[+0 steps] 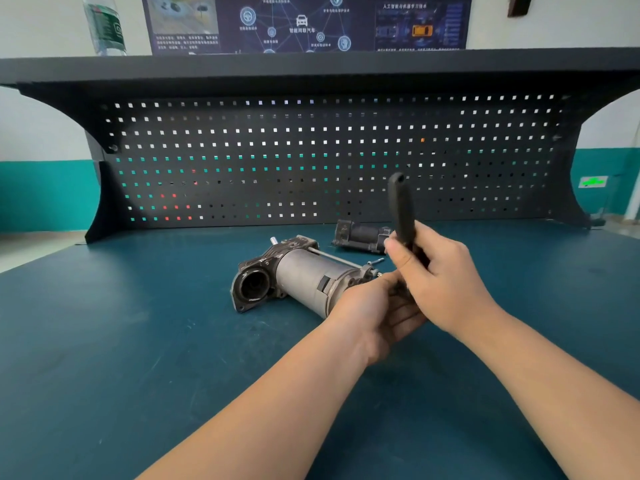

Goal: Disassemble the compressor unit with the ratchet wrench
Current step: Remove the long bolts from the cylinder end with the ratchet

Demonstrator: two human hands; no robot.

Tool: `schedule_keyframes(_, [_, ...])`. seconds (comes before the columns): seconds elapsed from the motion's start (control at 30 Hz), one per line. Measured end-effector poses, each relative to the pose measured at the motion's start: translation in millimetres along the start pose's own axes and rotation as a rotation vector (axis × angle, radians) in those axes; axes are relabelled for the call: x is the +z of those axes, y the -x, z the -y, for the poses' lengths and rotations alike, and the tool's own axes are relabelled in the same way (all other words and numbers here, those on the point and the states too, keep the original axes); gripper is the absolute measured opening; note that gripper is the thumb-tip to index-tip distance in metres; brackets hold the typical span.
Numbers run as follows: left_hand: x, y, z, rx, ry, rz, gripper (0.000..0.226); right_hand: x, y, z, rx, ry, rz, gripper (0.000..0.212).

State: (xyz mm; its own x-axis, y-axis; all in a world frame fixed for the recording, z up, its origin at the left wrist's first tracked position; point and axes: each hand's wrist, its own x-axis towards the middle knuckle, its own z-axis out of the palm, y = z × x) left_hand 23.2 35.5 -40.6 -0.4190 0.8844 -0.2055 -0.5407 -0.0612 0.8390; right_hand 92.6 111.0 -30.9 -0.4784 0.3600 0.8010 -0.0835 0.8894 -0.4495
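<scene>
Hands (408,292) on ratchet wrench (401,206) (poster (304,22) writing blurred).

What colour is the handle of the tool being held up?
Black. The ratchet wrench handle shows best in the head view, against the pegboard.

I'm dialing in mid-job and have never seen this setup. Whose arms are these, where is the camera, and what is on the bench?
There is no machine: a person works with bare hands, filmed by a camera worn on the head, looking forward and down. On the blue bench lies the compressor unit, a grey cylinder on its side, with a smaller dark part behind it. The right hand grips the black ratchet wrench handle, which points upward. The left hand is at the cylinder's near end; what it holds there is hidden.
</scene>
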Motion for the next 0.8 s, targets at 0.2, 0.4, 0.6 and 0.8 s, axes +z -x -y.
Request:
schedule_keyframes(0.2, [1, -2, 1, 0.005, -0.001, -0.033, 0.02, 0, -16, -17, 0.636, -0.148, -0.167, 0.03])
schedule_keyframes(0.4, [2, -3, 1, -0.006, 0.004, -0.026, 0.021, 0, -14, -29, 1.125, -0.408, 0.003, 0.031])
schedule_keyframes(0.6, [1, -1, 0, -0.013, 0.024, -0.027, 0.019, -3, -11, -14, 0.394, -0.157, -0.156, 0.026])
schedule_keyframes(0.8, [-1, 0, 0, -0.023, 0.034, -0.001, 0.018, -1, -1, -6, 0.083, -0.165, -0.015, 0.015])
